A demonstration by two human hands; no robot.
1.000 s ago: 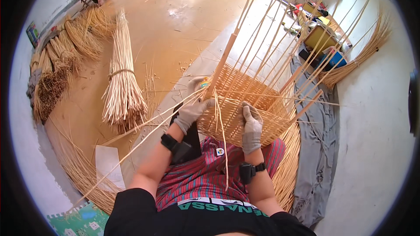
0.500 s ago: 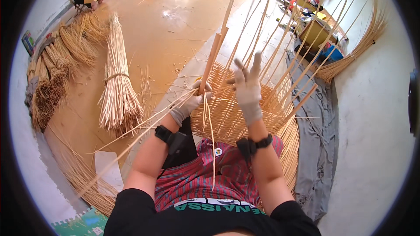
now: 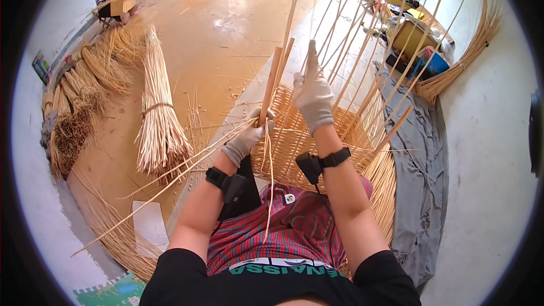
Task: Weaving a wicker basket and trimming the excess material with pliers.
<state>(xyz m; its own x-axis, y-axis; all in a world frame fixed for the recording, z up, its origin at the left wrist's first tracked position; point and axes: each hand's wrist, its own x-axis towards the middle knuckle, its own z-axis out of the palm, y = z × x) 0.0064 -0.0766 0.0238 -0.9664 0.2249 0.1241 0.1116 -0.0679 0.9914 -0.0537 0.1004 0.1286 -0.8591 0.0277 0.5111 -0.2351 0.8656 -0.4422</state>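
A part-woven wicker basket (image 3: 286, 156) rests on my lap, with tall thin stakes (image 3: 351, 71) standing up from its weave. My left hand (image 3: 249, 136), in a pale glove, is closed at the basket's left corner, around the base of a thick wooden corner post (image 3: 270, 85) and several wicker rods (image 3: 164, 178). These rods trail out to the lower left, and one hangs down over my lap. My right hand (image 3: 314, 99), also gloved, is raised over the basket among the stakes. Its fingers stretch upward, the thumb stands apart, and I see nothing held in it.
A tied bundle of peeled rods (image 3: 156, 107) stands on the floor to the left, with darker bundles (image 3: 73, 107) along the wall. Grey cloth (image 3: 416, 192) lies at the right, below a leaning rod bundle (image 3: 464, 51). A person (image 3: 107, 0) sits far left.
My right hand has moved slightly up and left, its spread fingers now closer together and pointing up. My left hand keeps its hold at the corner. The whole view has shifted a little.
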